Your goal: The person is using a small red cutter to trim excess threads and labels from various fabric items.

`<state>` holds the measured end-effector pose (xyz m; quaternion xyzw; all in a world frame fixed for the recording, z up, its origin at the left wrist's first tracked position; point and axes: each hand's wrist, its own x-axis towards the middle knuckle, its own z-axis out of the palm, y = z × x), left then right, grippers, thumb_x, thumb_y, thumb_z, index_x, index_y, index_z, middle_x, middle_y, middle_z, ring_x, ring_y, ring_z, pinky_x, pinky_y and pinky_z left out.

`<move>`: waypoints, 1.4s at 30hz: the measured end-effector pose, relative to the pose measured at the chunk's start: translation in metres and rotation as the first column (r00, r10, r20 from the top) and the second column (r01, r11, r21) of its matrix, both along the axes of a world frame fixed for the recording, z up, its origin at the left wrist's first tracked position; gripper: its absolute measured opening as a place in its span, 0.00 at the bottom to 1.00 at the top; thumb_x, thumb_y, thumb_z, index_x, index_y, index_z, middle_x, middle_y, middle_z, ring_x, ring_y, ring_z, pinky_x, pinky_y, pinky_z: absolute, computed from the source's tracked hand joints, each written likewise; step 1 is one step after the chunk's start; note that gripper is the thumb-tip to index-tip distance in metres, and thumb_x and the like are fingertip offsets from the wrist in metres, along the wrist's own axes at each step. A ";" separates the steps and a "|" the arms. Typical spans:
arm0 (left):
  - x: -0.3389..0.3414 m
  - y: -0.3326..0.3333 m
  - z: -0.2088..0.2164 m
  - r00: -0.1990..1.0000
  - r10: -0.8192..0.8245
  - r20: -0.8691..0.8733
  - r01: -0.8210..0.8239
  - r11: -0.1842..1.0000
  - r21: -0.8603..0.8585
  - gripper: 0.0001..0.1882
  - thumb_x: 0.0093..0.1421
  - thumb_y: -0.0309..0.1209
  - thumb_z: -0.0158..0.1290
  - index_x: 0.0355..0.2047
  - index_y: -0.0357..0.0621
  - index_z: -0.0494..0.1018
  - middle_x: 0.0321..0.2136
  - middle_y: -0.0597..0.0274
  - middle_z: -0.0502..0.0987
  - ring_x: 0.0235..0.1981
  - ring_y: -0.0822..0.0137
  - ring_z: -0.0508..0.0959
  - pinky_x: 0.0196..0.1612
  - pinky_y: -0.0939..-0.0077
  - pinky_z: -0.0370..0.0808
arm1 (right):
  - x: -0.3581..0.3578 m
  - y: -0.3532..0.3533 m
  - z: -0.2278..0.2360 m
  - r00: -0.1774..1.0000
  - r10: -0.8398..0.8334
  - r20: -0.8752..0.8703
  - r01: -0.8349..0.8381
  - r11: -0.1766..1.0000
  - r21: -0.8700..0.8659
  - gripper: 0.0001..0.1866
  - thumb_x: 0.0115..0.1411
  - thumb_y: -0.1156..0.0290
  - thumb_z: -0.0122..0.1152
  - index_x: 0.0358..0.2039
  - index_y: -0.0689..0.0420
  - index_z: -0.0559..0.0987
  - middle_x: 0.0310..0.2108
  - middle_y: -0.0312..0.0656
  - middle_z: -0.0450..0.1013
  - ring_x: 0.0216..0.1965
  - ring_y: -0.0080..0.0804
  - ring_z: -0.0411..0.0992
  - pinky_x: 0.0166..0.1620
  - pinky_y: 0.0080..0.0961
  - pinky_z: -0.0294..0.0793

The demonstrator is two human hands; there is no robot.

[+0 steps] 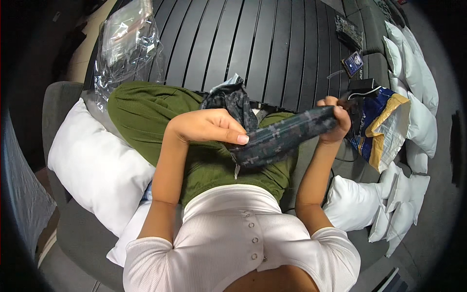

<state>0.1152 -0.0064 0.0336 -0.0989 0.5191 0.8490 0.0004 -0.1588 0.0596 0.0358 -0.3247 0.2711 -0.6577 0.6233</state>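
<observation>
Above my lap, a dark camouflage-patterned cloth (284,138) is stretched between my two hands, its folded band slanting up to the right. My left hand (209,126) pinches its left end, thumb on top. The fingers of my right hand (339,120) are curled around the other end. More of the same cloth (228,100) lies bunched beyond my left hand, a pale edge showing at its top. What kind of cloth item it is cannot be made out. A short light strip hangs under the band.
Beyond my knees stands a black slatted table (233,44), with clear plastic bags (127,46) on its left. White pillows (99,163) lie beside me on the grey sofa. A blue and yellow bag (384,126), a cable and a small blue packet (352,63) are at right.
</observation>
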 end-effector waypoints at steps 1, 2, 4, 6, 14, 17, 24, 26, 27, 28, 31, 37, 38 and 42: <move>-0.001 0.000 0.001 1.000 0.000 0.002 0.000 1.000 -0.005 0.19 0.59 0.35 0.46 0.14 0.37 0.60 0.15 0.78 0.55 0.19 0.83 0.53 0.21 0.85 0.53 | -0.007 0.002 0.001 0.983 0.057 -0.174 -0.034 0.990 0.136 0.08 0.48 0.69 0.53 0.22 0.58 0.67 0.16 0.31 0.58 0.10 0.15 0.50 0.15 0.14 0.52; -0.004 -0.001 0.002 0.999 -0.024 -0.037 0.024 1.000 -0.001 0.19 0.59 0.35 0.46 0.15 0.37 0.62 0.15 0.78 0.56 0.19 0.84 0.53 0.21 0.86 0.52 | -0.012 0.003 0.002 0.933 0.135 -0.333 -0.041 0.961 0.273 0.09 0.48 0.69 0.54 0.26 0.60 0.69 0.18 0.31 0.60 0.11 0.12 0.51 0.14 0.11 0.51; -0.008 0.002 0.002 0.996 -0.047 -0.072 0.047 0.999 0.004 0.18 0.59 0.35 0.46 0.15 0.37 0.64 0.15 0.79 0.57 0.18 0.84 0.54 0.20 0.86 0.52 | -0.003 0.002 0.005 0.764 0.178 -0.620 -0.016 0.966 0.257 0.20 0.46 0.65 0.58 0.38 0.64 0.70 0.35 0.40 0.68 0.12 0.08 0.51 0.14 0.07 0.48; -0.012 0.008 -0.002 0.998 0.015 0.063 -0.022 0.994 0.111 0.17 0.59 0.36 0.47 0.17 0.39 0.69 0.15 0.80 0.59 0.17 0.85 0.54 0.19 0.87 0.52 | 0.013 -0.002 0.016 0.798 0.309 -0.517 -0.210 0.947 0.242 0.24 0.44 0.64 0.61 0.41 0.64 0.71 0.42 0.40 0.68 0.25 0.10 0.62 0.23 0.06 0.57; -0.023 0.012 0.003 0.978 0.078 0.195 -0.124 0.963 0.237 0.15 0.57 0.38 0.48 0.23 0.39 0.73 0.14 0.80 0.62 0.16 0.87 0.57 0.18 0.89 0.52 | 0.031 -0.003 0.000 0.402 0.698 -0.593 -0.702 0.651 0.290 0.17 0.47 0.59 0.60 0.23 0.62 0.70 0.19 0.38 0.66 0.22 0.23 0.62 0.25 0.19 0.58; -0.027 0.015 0.012 0.984 0.163 0.066 -0.174 0.951 0.254 0.14 0.56 0.37 0.49 0.23 0.38 0.73 0.15 0.79 0.64 0.17 0.87 0.59 0.18 0.89 0.54 | 0.027 0.010 -0.006 0.844 0.291 -0.451 -0.199 0.950 0.241 0.15 0.45 0.62 0.62 0.18 0.59 0.69 0.17 0.37 0.65 0.21 0.25 0.62 0.25 0.22 0.59; -0.024 0.008 -0.002 0.992 0.020 0.122 -0.031 0.996 0.086 0.17 0.55 0.36 0.51 0.14 0.40 0.68 0.15 0.79 0.63 0.18 0.86 0.58 0.21 0.87 0.56 | 0.023 -0.002 0.001 0.850 0.333 -0.409 -0.207 0.924 0.323 0.15 0.49 0.59 0.60 0.23 0.59 0.70 0.14 0.30 0.59 0.16 0.13 0.55 0.18 0.10 0.50; -0.021 0.010 -0.003 0.995 0.055 0.084 -0.067 0.986 0.152 0.15 0.56 0.36 0.50 0.16 0.40 0.69 0.16 0.78 0.65 0.19 0.86 0.61 0.22 0.88 0.59 | 0.037 -0.011 0.005 0.782 0.269 -0.562 -0.010 0.907 0.421 0.13 0.51 0.61 0.57 0.27 0.57 0.71 0.17 0.28 0.59 0.16 0.10 0.51 0.17 0.10 0.43; -0.020 0.011 -0.002 0.995 0.086 0.043 -0.094 0.972 0.217 0.13 0.57 0.35 0.50 0.19 0.40 0.70 0.18 0.76 0.67 0.20 0.86 0.63 0.23 0.88 0.61 | 0.033 -0.018 -0.016 0.691 0.144 -0.709 0.084 0.957 0.277 0.13 0.52 0.63 0.56 0.32 0.59 0.70 0.21 0.33 0.62 0.18 0.16 0.57 0.19 0.13 0.53; -0.021 0.012 0.001 0.996 0.079 0.039 -0.086 0.972 0.217 0.13 0.57 0.35 0.50 0.19 0.40 0.70 0.18 0.76 0.67 0.20 0.86 0.63 0.23 0.88 0.61 | 0.026 -0.023 -0.039 0.689 0.138 -0.711 0.092 0.957 0.276 0.13 0.52 0.63 0.56 0.32 0.59 0.70 0.21 0.33 0.62 0.18 0.16 0.57 0.19 0.13 0.53; -0.015 0.015 0.005 0.819 0.557 0.138 -0.541 0.668 0.511 0.14 0.59 0.34 0.45 0.41 0.36 0.67 0.35 0.60 0.73 0.34 0.74 0.75 0.39 0.82 0.72 | 0.005 -0.030 -0.085 0.061 -0.055 -0.997 0.428 0.903 -0.024 0.16 0.50 0.66 0.57 0.35 0.63 0.69 0.28 0.46 0.64 0.30 0.36 0.66 0.36 0.28 0.66; 0.005 0.008 0.019 0.673 0.739 -0.032 -0.452 0.445 0.773 0.18 0.62 0.34 0.37 0.45 0.33 0.64 0.41 0.50 0.71 0.40 0.60 0.74 0.44 0.68 0.72 | -0.009 -0.024 -0.133 -0.354 -0.198 -0.914 0.420 0.840 -0.345 0.14 0.48 0.70 0.57 0.36 0.59 0.70 0.33 0.46 0.64 0.35 0.43 0.63 0.39 0.33 0.63; 0.009 0.008 0.029 0.623 0.782 -0.033 -0.483 0.417 0.770 0.18 0.62 0.35 0.37 0.45 0.32 0.64 0.41 0.49 0.71 0.40 0.59 0.74 0.45 0.67 0.72 | -0.007 -0.026 -0.136 -0.453 -0.188 -0.872 0.403 0.829 -0.388 0.13 0.48 0.71 0.57 0.35 0.58 0.70 0.33 0.45 0.63 0.36 0.42 0.62 0.40 0.33 0.62; 0.007 0.009 0.056 0.247 0.934 -0.258 -0.779 0.350 0.520 0.16 0.61 0.32 0.39 0.42 0.31 0.68 0.39 0.51 0.73 0.40 0.62 0.74 0.44 0.70 0.71 | -0.006 -0.033 -0.139 -0.466 -0.201 -0.862 0.456 0.780 -0.429 0.16 0.49 0.65 0.57 0.39 0.55 0.70 0.34 0.43 0.63 0.38 0.42 0.60 0.42 0.37 0.60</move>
